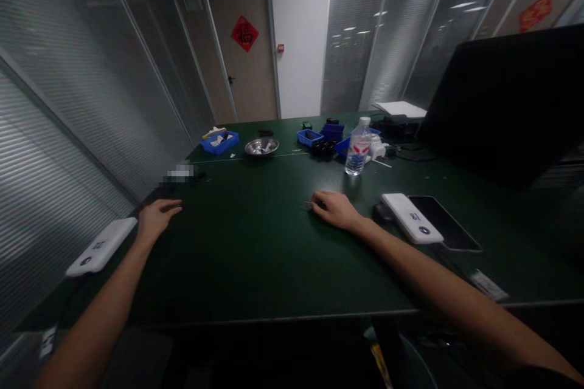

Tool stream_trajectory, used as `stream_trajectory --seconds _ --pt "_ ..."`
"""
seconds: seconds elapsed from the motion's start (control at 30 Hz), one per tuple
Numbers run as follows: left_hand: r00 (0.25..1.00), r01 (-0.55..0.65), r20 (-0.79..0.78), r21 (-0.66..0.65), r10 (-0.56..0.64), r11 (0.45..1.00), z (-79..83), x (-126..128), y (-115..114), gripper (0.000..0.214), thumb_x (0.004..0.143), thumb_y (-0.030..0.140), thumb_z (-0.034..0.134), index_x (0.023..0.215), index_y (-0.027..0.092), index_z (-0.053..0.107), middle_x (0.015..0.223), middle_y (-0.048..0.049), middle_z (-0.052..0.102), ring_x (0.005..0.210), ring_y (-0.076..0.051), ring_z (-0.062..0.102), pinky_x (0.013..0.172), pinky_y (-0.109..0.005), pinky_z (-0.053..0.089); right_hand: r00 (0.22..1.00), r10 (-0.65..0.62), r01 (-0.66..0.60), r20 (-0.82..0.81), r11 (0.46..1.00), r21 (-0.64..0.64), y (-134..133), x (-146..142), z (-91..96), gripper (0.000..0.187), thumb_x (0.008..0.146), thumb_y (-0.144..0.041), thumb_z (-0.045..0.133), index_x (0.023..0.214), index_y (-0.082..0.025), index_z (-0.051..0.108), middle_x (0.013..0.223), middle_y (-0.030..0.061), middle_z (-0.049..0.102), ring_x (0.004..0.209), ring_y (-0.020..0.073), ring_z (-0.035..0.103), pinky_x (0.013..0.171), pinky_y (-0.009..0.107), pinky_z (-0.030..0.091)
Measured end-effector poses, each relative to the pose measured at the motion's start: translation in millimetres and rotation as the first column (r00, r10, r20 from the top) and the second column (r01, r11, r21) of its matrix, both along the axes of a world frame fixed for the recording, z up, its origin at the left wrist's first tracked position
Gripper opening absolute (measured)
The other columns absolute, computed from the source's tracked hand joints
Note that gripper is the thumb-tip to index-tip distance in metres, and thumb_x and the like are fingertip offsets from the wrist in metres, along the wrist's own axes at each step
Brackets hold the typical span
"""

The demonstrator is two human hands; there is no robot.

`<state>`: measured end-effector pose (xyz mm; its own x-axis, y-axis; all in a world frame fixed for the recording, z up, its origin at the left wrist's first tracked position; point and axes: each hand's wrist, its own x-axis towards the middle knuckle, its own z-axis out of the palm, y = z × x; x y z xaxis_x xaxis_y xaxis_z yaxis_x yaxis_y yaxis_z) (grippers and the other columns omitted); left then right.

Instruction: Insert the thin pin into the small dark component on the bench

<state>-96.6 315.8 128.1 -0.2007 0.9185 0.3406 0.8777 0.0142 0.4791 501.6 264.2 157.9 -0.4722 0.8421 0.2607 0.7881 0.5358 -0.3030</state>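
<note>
My left hand is at the left side of the dark green table. Its thumb and fingertips come close together in a pinch; whatever may be between them is too small to make out. My right hand rests on the tabletop right of the middle with curled fingers. A small, thin, greyish piece shows at its fingertips, too blurred to name. Behind the right hand stands an upright water bottle with a white cap, and to its right lies a dark computer mouse.
White power banks lie at the left edge and on the right, the latter overlapping a dark phone. Farther back are a blue tray, a metal bowl and blue bins. A large black monitor stands at right.
</note>
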Motion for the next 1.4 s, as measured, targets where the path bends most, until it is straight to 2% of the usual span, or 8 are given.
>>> stream_trajectory --seconds 0.23,0.37,0.5,0.7,0.8,0.97,1.13,1.4 --pt "0.963 -0.029 0.265 -0.059 0.044 0.998 -8.7 -6 4 0.047 0.073 0.045 0.077 0.114 0.022 0.078 0.130 -0.0098 0.071 0.122 -0.034 0.062 0.108 -0.048 0.045 1.000 0.000 0.000 -0.002 1.000 -0.027 -3 -1 5.2 0.021 0.102 -0.036 0.051 0.107 -0.022 0.066 0.103 0.0052 0.070 0.081 0.0168 0.062 0.071 0.027 0.041" --pt "0.958 0.005 0.286 -0.024 0.002 1.000 -14.8 -11 6 0.043 0.075 0.045 0.074 0.112 0.023 0.079 0.131 -0.0080 0.071 0.126 -0.032 0.059 0.113 -0.045 0.041 1.000 -0.002 0.002 0.006 1.000 -0.029 -4 -1 5.5 0.022 0.102 -0.037 0.051 0.106 -0.021 0.066 0.102 0.0053 0.069 0.080 0.0164 0.062 0.070 0.027 0.040" --pt "0.976 -0.001 0.220 -0.024 0.006 1.000 -15.7 -12 8 0.041 0.079 0.045 0.070 0.113 0.024 0.078 0.132 -0.0063 0.070 0.127 -0.032 0.059 0.114 -0.046 0.041 1.000 0.002 -0.002 0.007 1.000 -0.023 -3 -1 4.8 0.022 0.102 -0.036 0.051 0.107 -0.021 0.066 0.102 0.0052 0.069 0.080 0.0163 0.062 0.070 0.027 0.041" --pt "0.998 0.060 -0.031 0.061 -0.058 0.996 -8.6 0 -2 0.033 0.086 0.045 0.063 0.105 0.025 0.079 0.122 -0.0054 0.074 0.116 -0.029 0.065 0.111 -0.042 0.042 1.000 0.006 -0.006 -0.001 0.999 -0.039 -4 -1 7.2 0.022 0.103 -0.037 0.050 0.106 -0.021 0.066 0.104 0.0059 0.070 0.081 0.0164 0.062 0.069 0.026 0.041" --pt "0.976 0.123 -0.193 0.082 -0.105 0.989 -4.1 9 -8 0.033 0.090 0.042 0.055 0.103 0.023 0.079 0.117 -0.0078 0.074 0.110 -0.029 0.067 0.105 -0.041 0.047 1.000 0.007 -0.007 0.004 1.000 -0.027 -4 -1 6.2 0.022 0.103 -0.037 0.050 0.105 -0.021 0.065 0.103 0.0056 0.070 0.080 0.0164 0.062 0.069 0.027 0.040" --pt "0.912 0.129 -0.399 0.053 -0.097 0.990 1.6 19 -14 0.040 0.094 0.038 0.046 0.106 0.017 0.078 0.114 -0.0135 0.072 0.106 -0.031 0.065 0.099 -0.043 0.049 1.000 -0.006 0.006 0.012 1.000 -0.002 0 -1 1.2 0.020 0.102 -0.036 0.051 0.104 -0.022 0.066 0.102 0.0052 0.070 0.081 0.0169 0.063 0.071 0.027 0.039" --pt "0.899 0.152 -0.417 0.015 -0.132 0.988 3.9 21 -17 0.042 0.094 0.031 0.042 0.112 0.016 0.076 0.120 -0.0141 0.072 0.110 -0.031 0.066 0.101 -0.042 0.048 1.000 0.004 -0.004 0.012 1.000 -0.018 0 0 1.3 0.021 0.102 -0.037 0.051 0.105 -0.022 0.066 0.103 0.0053 0.070 0.081 0.0167 0.063 0.071 0.027 0.040" --pt "0.953 0.121 -0.286 0.058 -0.100 0.991 8.6 24 -24 0.044 0.090 0.025 0.041 0.118 0.020 0.075 0.127 -0.0091 0.072 0.117 -0.029 0.066 0.109 -0.042 0.046 1.000 -0.006 0.007 0.023 1.000 -0.013 -2 -1 3.7 0.022 0.103 -0.037 0.050 0.105 -0.022 0.065 0.103 0.0050 0.070 0.082 0.0167 0.063 0.073 0.027 0.041"
